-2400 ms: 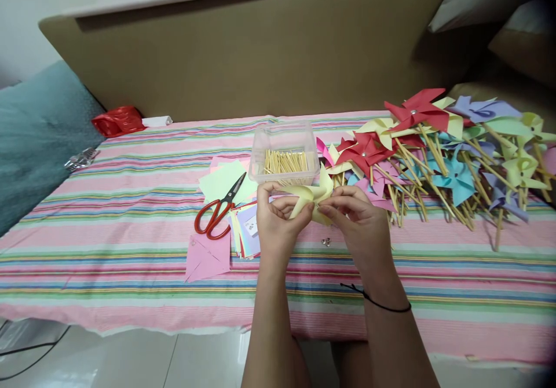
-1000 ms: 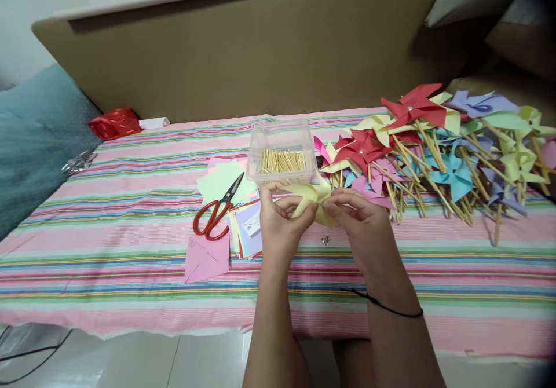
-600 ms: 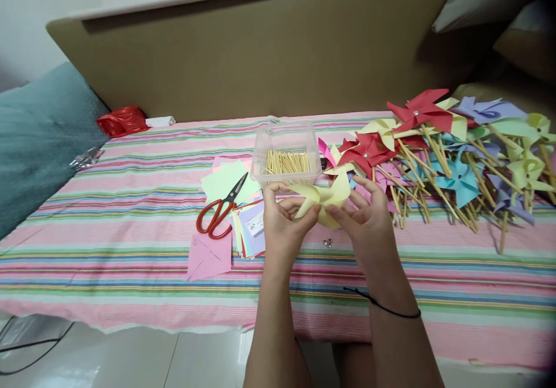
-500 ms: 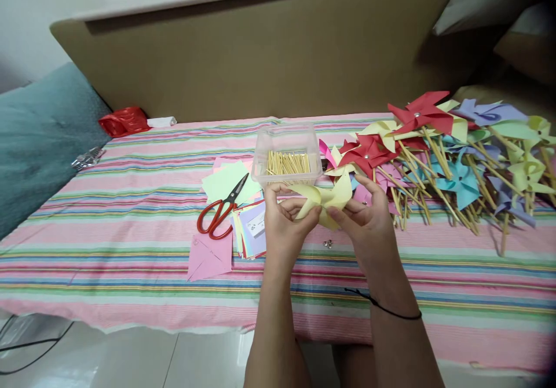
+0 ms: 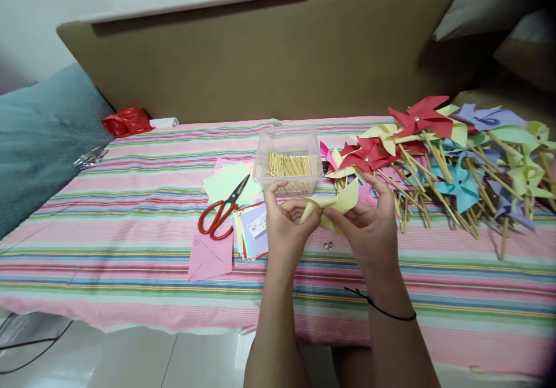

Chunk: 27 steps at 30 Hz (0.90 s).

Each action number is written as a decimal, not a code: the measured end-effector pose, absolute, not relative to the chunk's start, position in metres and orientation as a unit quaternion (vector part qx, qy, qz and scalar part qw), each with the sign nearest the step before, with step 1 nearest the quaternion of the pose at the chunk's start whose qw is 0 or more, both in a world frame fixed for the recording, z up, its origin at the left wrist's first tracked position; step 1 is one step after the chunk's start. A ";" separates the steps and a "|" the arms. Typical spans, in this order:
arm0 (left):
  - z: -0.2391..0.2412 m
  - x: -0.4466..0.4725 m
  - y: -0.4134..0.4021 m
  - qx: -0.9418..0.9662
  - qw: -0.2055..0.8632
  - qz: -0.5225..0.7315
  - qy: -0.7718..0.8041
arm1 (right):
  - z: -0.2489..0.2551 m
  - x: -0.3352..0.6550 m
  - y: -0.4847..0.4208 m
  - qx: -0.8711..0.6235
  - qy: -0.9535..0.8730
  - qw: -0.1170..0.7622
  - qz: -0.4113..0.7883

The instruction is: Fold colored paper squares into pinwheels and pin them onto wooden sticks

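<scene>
Between my two hands is a pale yellow paper pinwheel (image 5: 343, 201) with its corners curled in. My left hand (image 5: 286, 220) is closed on its left side, thumb near the middle. From the right, my right hand (image 5: 369, 223) pinches the same paper, its thumb also close to the centre. The thumbs hide what lies at the pinwheel's middle. Just below, a few small metal fasteners (image 5: 328, 246) lie on the cloth. Behind the hands stands a clear plastic box (image 5: 284, 139) holding many short wooden sticks (image 5: 289, 165).
Red-handled scissors (image 5: 222, 211) rest over green paper sheets (image 5: 228, 182) and a stack of coloured paper (image 5: 249, 231). Closer in lies a cut pink square (image 5: 211, 257). Finished pinwheels on sticks (image 5: 460, 182) pile up at right. A red plastic bag (image 5: 125, 123) sits far left.
The yellow paper has turned and tilted a little in my hands, its left fold now narrower. My right fingers have shifted slightly. Both hands keep hold of it.
</scene>
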<state>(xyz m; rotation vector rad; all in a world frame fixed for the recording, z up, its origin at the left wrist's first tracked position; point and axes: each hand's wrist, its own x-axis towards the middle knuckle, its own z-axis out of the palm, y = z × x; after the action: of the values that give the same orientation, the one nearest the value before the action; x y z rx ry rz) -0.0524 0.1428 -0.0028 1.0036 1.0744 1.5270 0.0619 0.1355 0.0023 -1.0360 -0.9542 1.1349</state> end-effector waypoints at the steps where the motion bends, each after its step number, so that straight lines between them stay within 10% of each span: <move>1: -0.003 -0.052 0.143 0.411 0.489 0.630 0.441 | 0.002 0.062 0.136 -0.451 -0.411 0.619 0.494; 27: -0.002 -0.055 0.143 0.391 0.526 0.614 0.439 | -0.005 0.069 0.140 -0.460 -0.405 0.601 0.514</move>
<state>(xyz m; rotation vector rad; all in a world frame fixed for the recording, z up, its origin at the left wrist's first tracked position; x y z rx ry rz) -0.0545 0.1432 -0.0015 0.9345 1.0496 1.4692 0.0691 0.1403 -0.0054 -1.0650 -0.9383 1.1911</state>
